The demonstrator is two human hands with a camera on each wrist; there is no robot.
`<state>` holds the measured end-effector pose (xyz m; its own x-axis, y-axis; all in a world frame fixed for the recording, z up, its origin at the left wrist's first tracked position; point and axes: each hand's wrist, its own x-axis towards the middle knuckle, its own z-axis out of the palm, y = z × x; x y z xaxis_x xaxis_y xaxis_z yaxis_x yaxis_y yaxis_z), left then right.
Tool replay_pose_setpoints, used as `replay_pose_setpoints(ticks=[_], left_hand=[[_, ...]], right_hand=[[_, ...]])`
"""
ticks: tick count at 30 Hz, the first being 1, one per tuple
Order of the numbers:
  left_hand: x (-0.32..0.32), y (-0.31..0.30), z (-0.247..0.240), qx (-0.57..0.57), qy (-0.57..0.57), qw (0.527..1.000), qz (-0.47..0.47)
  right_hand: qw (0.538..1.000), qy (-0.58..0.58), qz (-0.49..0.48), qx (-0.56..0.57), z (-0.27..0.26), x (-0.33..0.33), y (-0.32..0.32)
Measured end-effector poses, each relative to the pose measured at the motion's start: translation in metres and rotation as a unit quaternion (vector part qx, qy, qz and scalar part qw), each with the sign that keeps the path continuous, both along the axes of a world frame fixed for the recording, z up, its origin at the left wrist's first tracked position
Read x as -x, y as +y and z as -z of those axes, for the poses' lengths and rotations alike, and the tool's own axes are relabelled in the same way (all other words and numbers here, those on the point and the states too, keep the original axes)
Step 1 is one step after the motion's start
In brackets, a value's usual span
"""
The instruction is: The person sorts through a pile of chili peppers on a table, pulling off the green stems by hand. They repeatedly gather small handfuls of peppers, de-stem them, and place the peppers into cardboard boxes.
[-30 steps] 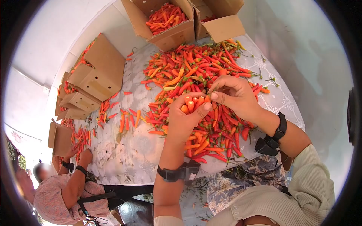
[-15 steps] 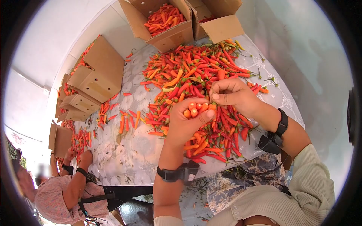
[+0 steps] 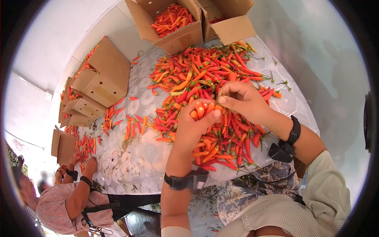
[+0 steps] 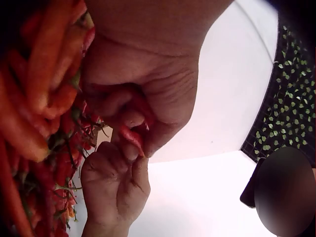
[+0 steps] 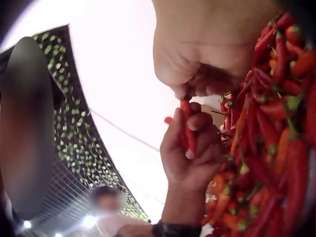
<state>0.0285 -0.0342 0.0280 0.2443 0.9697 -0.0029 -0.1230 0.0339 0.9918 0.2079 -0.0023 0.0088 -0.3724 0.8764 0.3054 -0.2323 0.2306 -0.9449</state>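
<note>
My left hand [image 3: 188, 128] grips several orange-red chili peppers [image 3: 200, 112], with their pale blunt ends showing above the curled fingers. Close against it, my right hand [image 3: 246, 103] pinches with thumb and forefinger at the end of one pepper. In the right wrist view those fingertips meet the top of a red chili pepper [image 5: 188, 127] that the left fingers hold. The left wrist view shows a red pepper tip [image 4: 132, 140] poking out below the left palm. A large heap of red and orange chili peppers [image 3: 213, 73] lies under and around both hands.
Two open cardboard boxes [image 3: 179, 37] stand behind the heap, one well filled with peppers. More boxes [image 3: 103, 75] line the table's left side. Loose peppers [image 3: 130, 126] and stems are scattered on the patterned tablecloth [image 3: 146, 158]. Another person [image 3: 75, 205] works at the lower left.
Both hands stay together over the heap and shift only slightly. The peppers in the left hand have turned a little, and the right fingers remain at their ends.
</note>
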Motion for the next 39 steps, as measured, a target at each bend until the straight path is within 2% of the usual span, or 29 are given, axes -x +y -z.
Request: replay_pose_setpoints(ticks=[1,3,6,9,10,13,16,17,19,22,25,29,32,35,38,39], left_hand=[[-0.001,0.002,0.001,0.007,0.013,1.0,-0.012],[-0.002,0.005,0.005,0.011,0.024,0.999,-0.021],[0.0,0.008,0.011,0.009,0.007,1.0,-0.026],[0.0,0.008,0.004,0.015,-0.058,0.997,-0.047],[0.0,0.009,0.003,0.013,-0.097,0.994,-0.052],[0.006,0.013,0.004,0.029,-0.193,0.975,-0.107],[0.009,0.013,0.001,0.042,-0.245,0.957,-0.147],[0.009,0.012,0.0,0.044,-0.257,0.953,-0.154],[0.013,0.012,0.002,0.033,-0.261,0.957,-0.121],[0.012,0.012,0.003,0.029,-0.276,0.953,-0.119],[0.012,0.011,0.001,0.028,-0.29,0.949,-0.121],[0.013,0.01,0.002,0.017,-0.271,0.955,-0.12],[0.014,0.011,0.004,0.003,-0.275,0.956,-0.097],[0.015,0.011,0.003,0.03,-0.29,0.95,-0.11],[0.014,0.011,0.001,0.019,-0.279,0.954,-0.103],[0.013,0.011,0.001,0.017,-0.277,0.955,-0.105]], right_hand=[[0.993,-0.063,0.058,-0.075,-0.002,0.0,-0.004],[0.941,-0.187,0.174,-0.222,-0.009,-0.002,-0.011],[0.914,-0.152,0.252,-0.277,-0.008,-0.004,-0.007],[0.939,-0.061,0.308,-0.142,-0.002,-0.011,0.01],[0.933,-0.03,0.342,-0.11,-0.006,-0.017,0.013],[0.853,0.078,0.508,-0.093,-0.008,-0.026,0.032],[0.842,0.051,0.525,-0.115,-0.017,-0.027,0.03],[0.851,-0.022,0.498,-0.164,-0.015,-0.027,0.029],[0.848,-0.166,0.432,-0.258,-0.01,-0.024,0.022],[0.944,-0.201,0.186,-0.182,-0.014,-0.013,0.004],[0.916,-0.24,0.144,-0.287,-0.004,-0.005,0.003],[0.865,-0.292,0.182,-0.366,0.004,-0.005,0.009],[0.882,-0.281,0.202,-0.318,0.01,-0.004,0.011],[0.874,-0.243,0.304,-0.29,0.002,-0.003,0.009],[0.858,-0.243,0.306,-0.332,-0.005,-0.008,0.009],[0.862,-0.244,0.269,-0.353,-0.007,-0.008,0.007]])
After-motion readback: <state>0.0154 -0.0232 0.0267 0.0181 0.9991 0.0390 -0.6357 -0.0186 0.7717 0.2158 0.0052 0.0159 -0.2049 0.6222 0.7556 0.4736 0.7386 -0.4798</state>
